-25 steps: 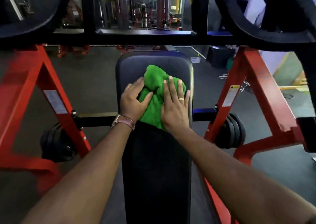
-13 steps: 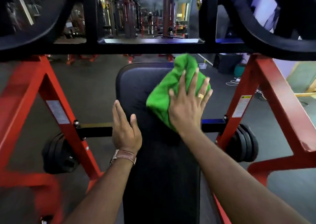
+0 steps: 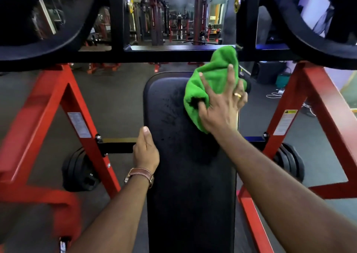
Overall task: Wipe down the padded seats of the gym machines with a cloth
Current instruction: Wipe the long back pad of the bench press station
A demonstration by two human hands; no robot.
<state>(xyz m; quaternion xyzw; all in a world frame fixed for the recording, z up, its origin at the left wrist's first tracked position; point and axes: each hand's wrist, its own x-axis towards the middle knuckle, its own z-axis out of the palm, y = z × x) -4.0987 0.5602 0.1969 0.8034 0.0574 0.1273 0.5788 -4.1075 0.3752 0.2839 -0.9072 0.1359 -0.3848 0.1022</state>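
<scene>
— Since a moment ago, what has moved?
— Right hand (image 3: 222,108), fingers gripping the green cloth (image 3: 210,83), slid upper right on the black pad (image 3: 191,175); left hand (image 3: 146,152) now clasps the pad's left edge.

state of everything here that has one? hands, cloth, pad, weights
cloth: bunched, on the pad's far right corner
right hand: fingers spread over the cloth, thumb tucked into a fold
left hand: holds the pad's left edge, thumb on top
pad: bare but for the cloth, streaks near the far end
plates: stacked on the left frame peg
</scene>
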